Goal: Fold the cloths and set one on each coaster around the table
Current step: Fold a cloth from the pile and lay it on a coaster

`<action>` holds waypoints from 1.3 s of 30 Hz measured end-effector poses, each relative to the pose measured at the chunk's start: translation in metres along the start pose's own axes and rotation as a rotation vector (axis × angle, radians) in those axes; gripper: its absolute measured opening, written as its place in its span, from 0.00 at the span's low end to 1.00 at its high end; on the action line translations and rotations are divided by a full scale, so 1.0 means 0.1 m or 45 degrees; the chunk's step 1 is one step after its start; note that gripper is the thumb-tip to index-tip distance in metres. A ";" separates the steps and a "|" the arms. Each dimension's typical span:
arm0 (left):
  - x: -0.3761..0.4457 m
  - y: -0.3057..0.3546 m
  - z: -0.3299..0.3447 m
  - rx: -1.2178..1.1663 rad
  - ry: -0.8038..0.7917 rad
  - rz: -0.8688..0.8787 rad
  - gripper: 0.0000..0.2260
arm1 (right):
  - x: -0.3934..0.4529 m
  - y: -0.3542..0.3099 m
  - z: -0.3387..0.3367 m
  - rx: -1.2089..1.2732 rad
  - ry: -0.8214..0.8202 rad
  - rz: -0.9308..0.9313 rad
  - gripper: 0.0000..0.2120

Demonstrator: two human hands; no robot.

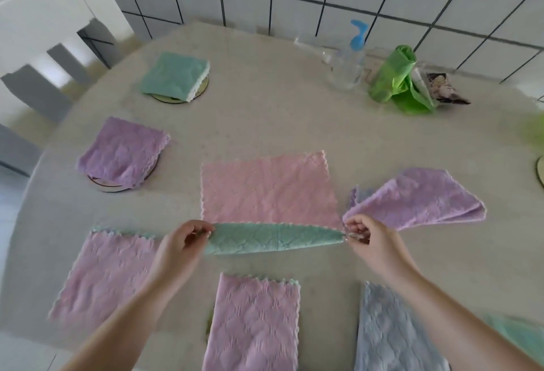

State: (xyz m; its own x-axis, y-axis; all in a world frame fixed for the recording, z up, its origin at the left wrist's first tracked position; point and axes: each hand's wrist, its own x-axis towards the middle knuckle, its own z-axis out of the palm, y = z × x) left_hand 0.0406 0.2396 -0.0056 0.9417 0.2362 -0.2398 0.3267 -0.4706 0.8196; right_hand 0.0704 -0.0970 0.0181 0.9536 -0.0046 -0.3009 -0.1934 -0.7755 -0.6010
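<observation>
Cloths of several colours lie spread over a pale speckled table (294, 123) seen from above by the person working at it. Both hands hold one pink and mint cloth (270, 194) near the middle of the table: the left hand (184, 241) pinches its near left corner and the right hand (363, 233) pinches its near right corner, fingers curled around the edge. The near edge is lifted and turned over, showing a mint green underside as a long strip between the two hands, while the pink far part lies flat on the table. At the far left, a folded mint cloth (175, 76) sits on a round coaster (200, 89), and nearer on the left a folded lilac cloth (123, 152) sits on another coaster (109, 185). Just right of the right hand lies a loosely folded lilac cloth (418, 200) directly on the table. Along the near edge lie three more cloths: a pink one at left (106, 273), a pink one in the middle (253, 326) and a pale blue one at right (388, 332). At the far right edge, part of a bare coaster (540, 173) shows. By the tiled wall stand a clear spray bottle (347, 67) with a blue top and a green roll of bags (397, 79).
</observation>
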 end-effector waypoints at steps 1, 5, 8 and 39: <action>0.06 0.03 0.00 -0.018 0.019 -0.002 0.13 | 0.07 -0.02 -0.01 -0.043 0.002 0.009 0.10; 0.35 0.15 -0.01 -0.105 0.097 -0.018 0.12 | 0.43 -0.22 -0.07 -0.173 0.061 -0.032 0.03; 0.59 0.20 0.01 -0.143 0.111 -0.044 0.13 | 0.73 -0.34 -0.04 -0.035 0.062 -0.006 0.07; 1.28 0.11 0.16 0.421 0.049 0.076 0.18 | 1.84 -0.38 0.19 -0.268 -0.038 0.097 0.15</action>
State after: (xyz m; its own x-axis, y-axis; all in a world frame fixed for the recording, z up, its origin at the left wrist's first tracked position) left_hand 0.1659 0.2511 -0.0356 0.9581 0.2291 -0.1718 0.2859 -0.7333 0.6169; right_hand 0.2492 -0.0561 -0.0285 0.9303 -0.0521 -0.3630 -0.2092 -0.8883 -0.4087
